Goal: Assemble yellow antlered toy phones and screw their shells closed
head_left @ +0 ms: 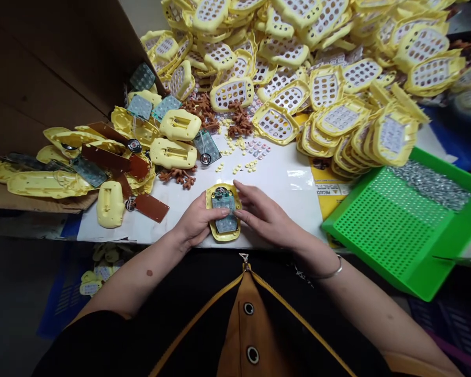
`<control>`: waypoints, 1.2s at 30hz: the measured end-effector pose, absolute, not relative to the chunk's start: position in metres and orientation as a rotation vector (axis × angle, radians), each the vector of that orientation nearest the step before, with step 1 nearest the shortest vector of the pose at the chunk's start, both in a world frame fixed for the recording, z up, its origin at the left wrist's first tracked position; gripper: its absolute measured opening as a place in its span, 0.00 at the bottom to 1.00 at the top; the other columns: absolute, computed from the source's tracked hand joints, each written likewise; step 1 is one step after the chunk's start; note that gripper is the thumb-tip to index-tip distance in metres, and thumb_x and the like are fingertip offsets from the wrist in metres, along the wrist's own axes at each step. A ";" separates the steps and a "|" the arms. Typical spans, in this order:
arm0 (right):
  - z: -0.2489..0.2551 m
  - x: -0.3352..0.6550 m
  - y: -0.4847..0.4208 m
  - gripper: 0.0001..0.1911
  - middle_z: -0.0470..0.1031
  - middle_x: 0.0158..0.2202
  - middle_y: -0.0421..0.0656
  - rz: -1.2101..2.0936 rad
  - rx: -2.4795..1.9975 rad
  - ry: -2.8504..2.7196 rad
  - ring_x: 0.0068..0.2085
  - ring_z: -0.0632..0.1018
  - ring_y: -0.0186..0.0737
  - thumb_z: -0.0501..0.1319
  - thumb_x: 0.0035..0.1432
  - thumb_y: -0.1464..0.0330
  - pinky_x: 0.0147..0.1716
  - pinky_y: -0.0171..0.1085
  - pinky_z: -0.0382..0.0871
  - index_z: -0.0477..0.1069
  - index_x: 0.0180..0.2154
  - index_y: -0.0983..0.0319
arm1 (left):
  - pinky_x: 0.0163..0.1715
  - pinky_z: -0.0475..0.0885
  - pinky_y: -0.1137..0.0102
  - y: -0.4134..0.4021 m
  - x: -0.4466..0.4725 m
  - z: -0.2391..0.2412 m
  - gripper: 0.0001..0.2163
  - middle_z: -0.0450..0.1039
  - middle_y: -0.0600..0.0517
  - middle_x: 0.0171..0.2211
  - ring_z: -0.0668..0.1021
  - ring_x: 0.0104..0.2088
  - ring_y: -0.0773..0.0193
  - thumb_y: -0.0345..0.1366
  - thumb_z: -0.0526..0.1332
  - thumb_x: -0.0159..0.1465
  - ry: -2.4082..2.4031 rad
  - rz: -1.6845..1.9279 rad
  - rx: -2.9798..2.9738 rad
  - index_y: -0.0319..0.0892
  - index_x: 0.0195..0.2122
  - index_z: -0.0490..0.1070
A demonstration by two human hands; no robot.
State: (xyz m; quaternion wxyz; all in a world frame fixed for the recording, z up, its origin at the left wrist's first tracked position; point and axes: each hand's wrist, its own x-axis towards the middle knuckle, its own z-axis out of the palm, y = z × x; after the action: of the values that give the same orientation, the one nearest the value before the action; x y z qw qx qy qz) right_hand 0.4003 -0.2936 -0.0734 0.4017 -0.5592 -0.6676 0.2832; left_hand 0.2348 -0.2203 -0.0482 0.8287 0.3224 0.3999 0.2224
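Centrally held: yellow shell at the counter's near edge

Left hand (pixel 198 220): grip closed on the left rim of the yellow shell (pixel 221 237), which lies on the counter (pixel 286 178) with a circuit board (pixel 224 215) seated inside. Right hand (pixel 265 214): grip narrow, fingertips touching the shell's right rim, clasping nothing. Right: green tray (pixel 392 235) containing screws (pixel 432 183). Behind: heap of yellow covers (pixel 337 78).
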 end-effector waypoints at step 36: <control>-0.079 0.395 -0.285 0.28 0.71 0.54 0.50 1.008 -1.437 -1.419 0.51 0.74 0.46 0.61 0.57 0.67 0.52 0.49 0.70 0.61 0.59 0.59 | 0.42 0.72 0.62 -0.213 0.237 -0.052 0.25 0.77 0.48 0.38 0.79 0.38 0.58 0.23 0.69 0.47 0.843 0.447 0.698 0.38 0.47 0.65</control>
State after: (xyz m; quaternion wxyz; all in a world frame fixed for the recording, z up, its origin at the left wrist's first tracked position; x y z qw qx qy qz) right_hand 0.3954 -0.2848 -0.0793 0.4280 -0.5756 -0.5680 0.4036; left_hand 0.2368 -0.2128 -0.0521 0.8302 0.3292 0.3974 0.2108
